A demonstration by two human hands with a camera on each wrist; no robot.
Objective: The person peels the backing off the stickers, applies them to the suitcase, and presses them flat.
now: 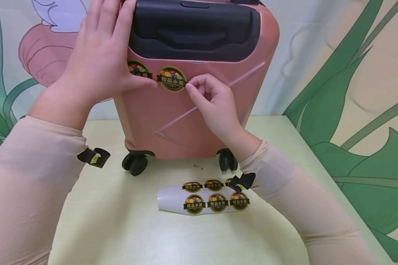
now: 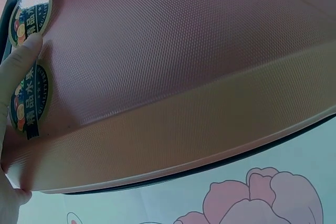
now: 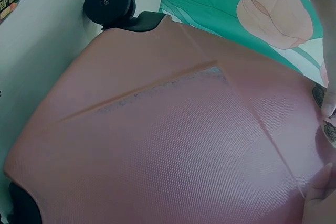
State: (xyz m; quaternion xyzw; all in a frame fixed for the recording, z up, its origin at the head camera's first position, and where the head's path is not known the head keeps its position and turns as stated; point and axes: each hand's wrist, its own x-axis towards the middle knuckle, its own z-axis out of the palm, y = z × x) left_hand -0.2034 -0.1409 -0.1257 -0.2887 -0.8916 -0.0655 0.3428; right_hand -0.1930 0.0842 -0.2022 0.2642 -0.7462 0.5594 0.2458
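A pink suitcase point(image 1: 182, 129) with a black front panel point(image 1: 195, 33) stands upright on its wheels. My left hand point(image 1: 99, 62) rests along its upper left side, fingers straight, with the thumb stretched across a round fruit sticker point(image 1: 137, 68). Just right of that thumb is a second round fruit sticker point(image 1: 171, 78), whose right edge my right hand point(image 1: 215, 103) pinches between thumb and forefinger. In the left wrist view the thumb point(image 2: 23, 59) lies between the two stickers, and the far sticker point(image 2: 31, 17) overlaps the suitcase face. The right wrist view catches only my right fingertips point(image 3: 320, 190).
A white sheet of fruit stickers point(image 1: 170, 198) lies on the pale table point(image 1: 129, 235) before the suitcase, its left end curled and one corner behind my right wrist strap. Small dark bits point(image 1: 198, 166) lie between the wheels. A painted plant backdrop point(image 1: 335, 103) rises behind.
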